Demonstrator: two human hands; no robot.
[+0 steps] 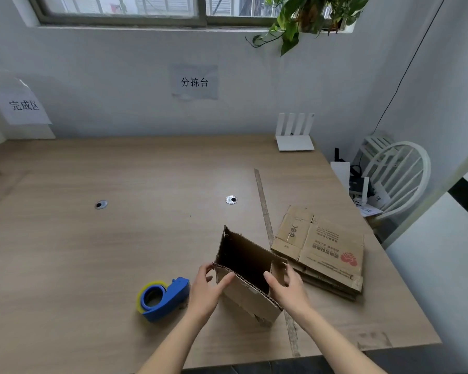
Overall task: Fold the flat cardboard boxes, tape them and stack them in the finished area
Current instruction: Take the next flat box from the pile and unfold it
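A brown cardboard box (250, 290) stands opened up on the wooden table (119, 238), its dark inside facing up. My left hand (206, 287) holds its near left corner, thumb over the near wall's top edge. My right hand (288, 287) grips the right flap, thumb inside the box. A stack of flat cardboard boxes (324, 252) lies just right of it. A blue tape dispenser (162, 296) with a yellowish roll lies left of my left hand.
A paper sign (25, 105) hangs on the wall at far left, another sign (194, 82) at centre. A white router (295, 136) stands at the table's back right. A white chair (397, 171) sits beyond the right edge. Two cable grommets (231, 199) are set in the tabletop.
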